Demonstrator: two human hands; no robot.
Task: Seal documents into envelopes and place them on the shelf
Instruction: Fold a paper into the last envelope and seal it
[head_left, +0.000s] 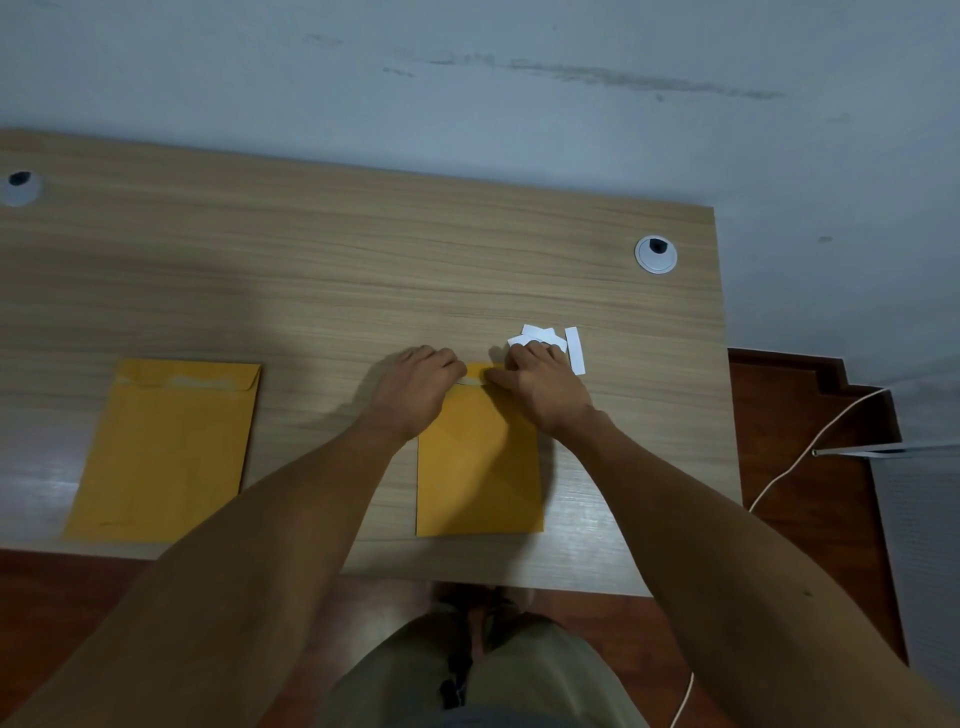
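Note:
A yellow envelope (478, 467) lies flat on the wooden desk (332, 270) in front of me, its flap end pointing away. My left hand (415, 389) and my right hand (540, 384) both sit on that flap end, fingers curled down onto the folded flap between them. The fingertips hide most of the flap. A second yellow envelope (166, 452) lies at the left of the desk with its flap folded down, and neither hand touches it.
Several white paper strips (550, 343) lie just beyond my right hand. Two round cable grommets, one at right (655, 253) and one at left (20, 187), sit in the desk. A white cord (810, 457) runs across the red-brown floor at right. A pale wall stands behind the desk.

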